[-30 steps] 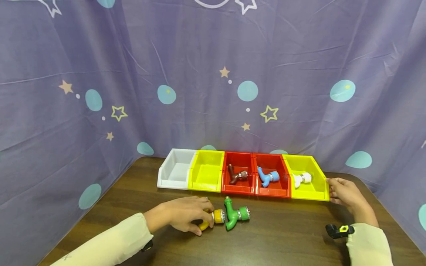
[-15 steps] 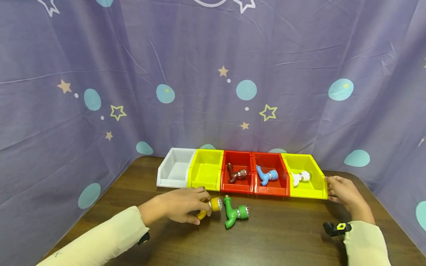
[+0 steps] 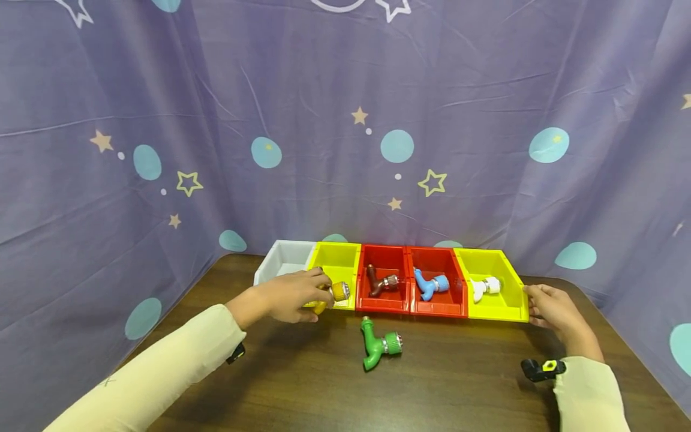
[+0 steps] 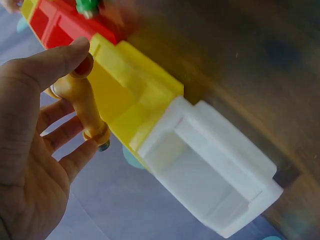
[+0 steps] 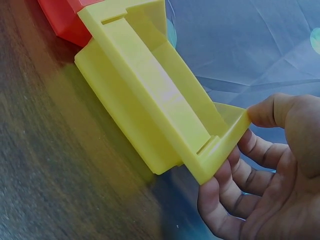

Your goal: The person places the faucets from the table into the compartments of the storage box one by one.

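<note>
My left hand [image 3: 294, 295] grips a yellow tap [image 4: 85, 102] between thumb and fingers, its ribbed yellow knob pointing right. In the head view the tap overlaps the front of the left yellow bin [image 3: 341, 257]. At the far right, my right hand [image 3: 558, 312] pinches the side wall of another yellow bin [image 5: 150, 85], thumb on the rim and fingers along the outside. A white tap [image 3: 487, 288] lies inside that bin. On the table in front of the row rests a green tap [image 3: 376, 344].
Two red bins stand mid-row, holding a brown tap [image 3: 382, 282] and a light blue tap [image 3: 432, 284]. A white bin [image 4: 200, 175] ends the row on the left, partly behind my left hand in the head view. A patterned curtain [image 3: 324, 180] hangs behind the wooden table [image 3: 442, 384].
My left hand has lifted the yellow tap from beside the green tap and carried it back to the left yellow bin. The right hand stays on its bin.
</note>
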The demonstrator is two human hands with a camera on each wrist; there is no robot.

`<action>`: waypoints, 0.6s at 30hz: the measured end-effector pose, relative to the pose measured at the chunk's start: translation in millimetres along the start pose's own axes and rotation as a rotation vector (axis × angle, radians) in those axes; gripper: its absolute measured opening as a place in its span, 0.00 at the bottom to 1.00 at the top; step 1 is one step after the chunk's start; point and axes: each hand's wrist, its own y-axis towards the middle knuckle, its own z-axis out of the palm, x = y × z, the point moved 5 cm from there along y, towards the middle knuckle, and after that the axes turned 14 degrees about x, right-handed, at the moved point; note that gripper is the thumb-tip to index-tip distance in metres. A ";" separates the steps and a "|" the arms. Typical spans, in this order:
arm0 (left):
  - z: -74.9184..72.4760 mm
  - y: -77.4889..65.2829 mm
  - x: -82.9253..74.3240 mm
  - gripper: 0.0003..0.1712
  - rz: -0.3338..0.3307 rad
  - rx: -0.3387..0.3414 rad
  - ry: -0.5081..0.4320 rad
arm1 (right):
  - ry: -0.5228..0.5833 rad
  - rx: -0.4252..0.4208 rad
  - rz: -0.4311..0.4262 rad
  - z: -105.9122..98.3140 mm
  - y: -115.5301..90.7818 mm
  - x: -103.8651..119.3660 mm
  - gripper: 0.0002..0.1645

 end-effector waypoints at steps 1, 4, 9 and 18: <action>-1.1 1.2 3.7 0.18 -0.003 -0.007 0.007 | 0.001 0.000 0.000 0.2 0.0 0.0 0.28; -2.8 6.2 14.5 0.17 -0.023 -0.002 0.010 | 0.007 0.001 -0.003 1.0 0.3 -0.5 0.27; -2.4 15.7 30.5 0.16 -0.063 0.039 -0.020 | 0.015 -0.008 0.003 1.0 1.1 -1.3 0.27; 1.1 32.4 50.2 0.15 -0.138 0.121 -0.043 | -0.010 -0.009 0.002 -0.1 1.5 -0.1 0.31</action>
